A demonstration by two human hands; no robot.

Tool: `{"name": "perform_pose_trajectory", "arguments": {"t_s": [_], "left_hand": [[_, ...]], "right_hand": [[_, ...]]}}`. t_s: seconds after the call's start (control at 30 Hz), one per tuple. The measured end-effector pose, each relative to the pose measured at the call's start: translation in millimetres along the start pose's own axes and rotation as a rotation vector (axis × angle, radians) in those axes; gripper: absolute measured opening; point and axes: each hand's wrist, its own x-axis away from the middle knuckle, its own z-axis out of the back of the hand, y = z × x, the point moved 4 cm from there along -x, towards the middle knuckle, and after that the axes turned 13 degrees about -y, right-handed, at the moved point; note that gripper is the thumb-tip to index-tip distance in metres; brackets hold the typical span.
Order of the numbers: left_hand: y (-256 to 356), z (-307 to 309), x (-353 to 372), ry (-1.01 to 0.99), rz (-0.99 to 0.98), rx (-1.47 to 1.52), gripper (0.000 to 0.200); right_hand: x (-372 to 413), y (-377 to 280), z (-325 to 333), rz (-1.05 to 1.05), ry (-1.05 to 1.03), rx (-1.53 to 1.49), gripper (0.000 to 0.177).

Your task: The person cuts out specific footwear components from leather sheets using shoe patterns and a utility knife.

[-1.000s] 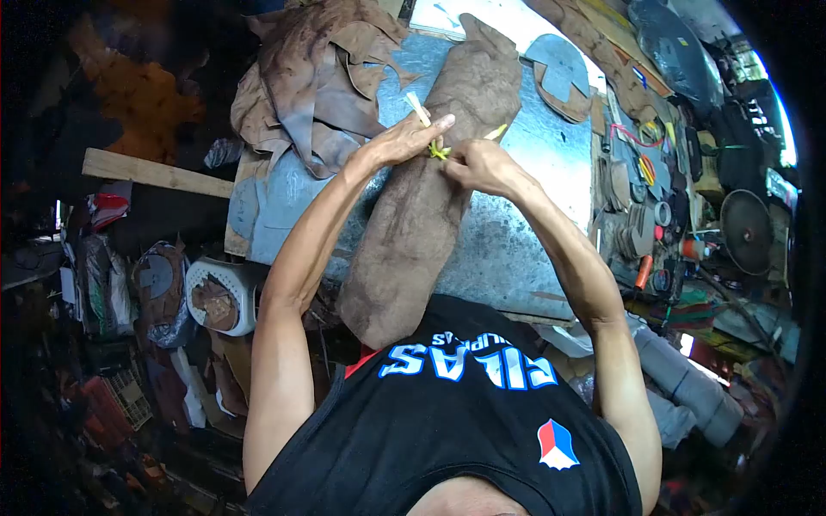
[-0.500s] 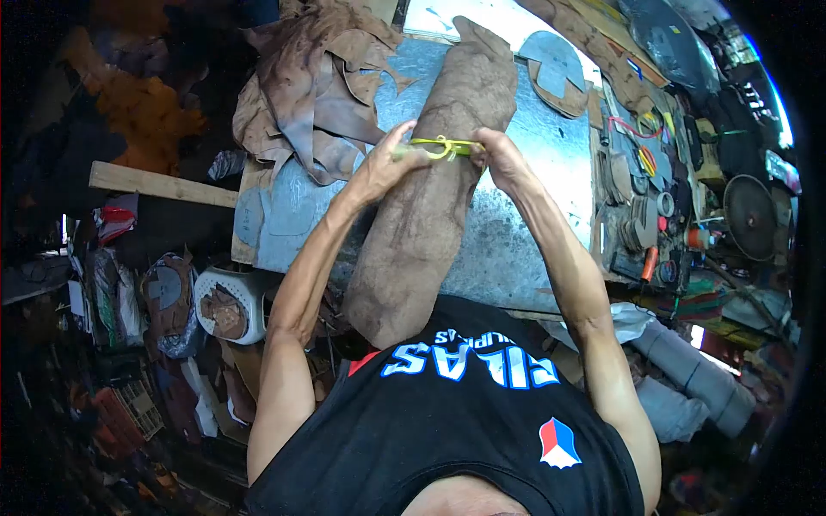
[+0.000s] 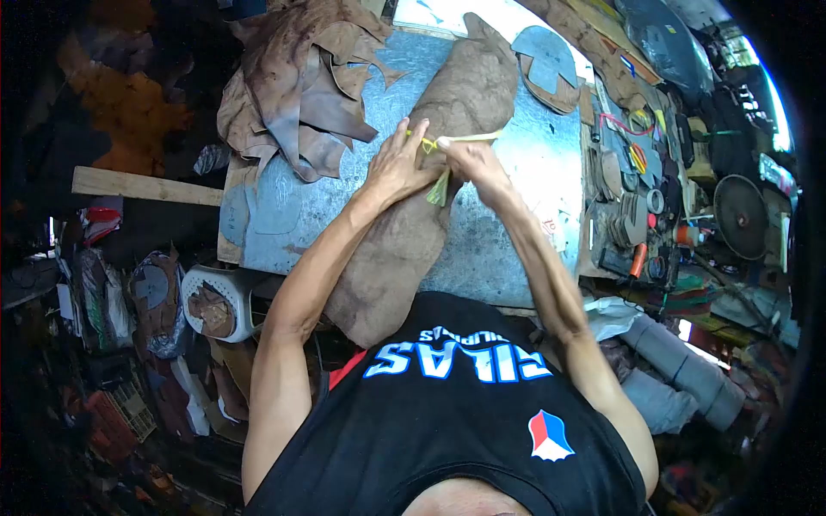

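A long roll of brown leather [image 3: 391,249] lies slantwise on the metal-topped table, its near end by my shirt. Around its middle runs a yellow tie string [image 3: 428,145], partly covered by my fingers. My left hand [image 3: 400,162] lies over the roll's left side, its fingers stretched out and pressing on it. My right hand [image 3: 473,165] is closed, pinching the string at the roll's right side. One strand sticks out to the right above that hand, and a frayed greenish end [image 3: 439,189] hangs below it.
Loose brown leather pieces [image 3: 292,86] are heaped at the table's [image 3: 508,258] back left. A round grey template [image 3: 546,60] lies at the back right. Tools and cut pieces crowd the right side [image 3: 632,219]. A white stool [image 3: 215,301] stands at the left.
My left hand has flattened onto the roll. My right hand has moved left across it, drawing the string; a strand now sticks out to the right and a frayed end hangs down.
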Motion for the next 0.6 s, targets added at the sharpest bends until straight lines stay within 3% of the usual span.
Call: {"name": "perform_pose_trajectory", "arguments": {"t_s": [0.03,0.07,0.1,0.17,0.2,0.27,0.3,0.37,0.43,0.5,0.53,0.6], "left_hand": [[0.9,3.3,-3.5,0.018,0.011,0.013,0.094],[0.8,1.3,-3.1,0.005,0.005,0.019,0.095],[-1.0,-1.5,0.8,-0.011,0.011,0.028,0.096],[-4.0,-5.0,1.7,0.028,0.001,-0.019,0.095],[-8.9,-2.6,-1.6,0.012,-0.02,0.011,0.094],[-5.0,-4.8,0.0,-0.034,-0.028,0.008,0.094],[0.7,-2.5,-0.6,-0.051,-0.022,-0.036,0.094],[2.1,-8.0,-2.6,-0.037,-0.042,-0.025,0.092],[6.0,-6.0,-1.7,-0.005,0.009,-0.052,0.089],[1.7,-6.2,-4.0,0.032,-0.067,-0.018,0.088],[5.2,-6.4,-3.3,0.051,-0.104,-0.025,0.089],[0.6,-7.1,1.4,0.085,-0.108,-0.029,0.09]], "right_hand": [[6.1,4.2,-3.1,0.088,0.022,-0.046,0.042],[9.0,25.0,-7.4,0.174,0.058,-0.359,0.041],[13.3,34.9,-13.4,0.146,0.016,-0.353,0.041],[27.2,41.7,-14.5,0.364,0.03,-0.452,0.043],[28.7,43.0,-10.9,0.36,-0.003,-0.452,0.043],[36.8,44.4,-13.8,0.303,-0.195,-0.088,0.04],[33.8,32.4,-12.8,0.312,-0.192,-0.093,0.04],[38.1,-1.8,-12.8,0.026,-0.239,-0.023,0.039],[33.1,-15.5,-18.0,-0.071,-0.177,0.019,0.038],[32.6,-13.9,-25.4,0.261,-0.064,0.331,0.034],[37.3,-4.8,-29.6,0.188,-0.087,0.334,0.036],[61.1,-5.6,-30.5,0.341,-0.092,0.397,0.039]]}}
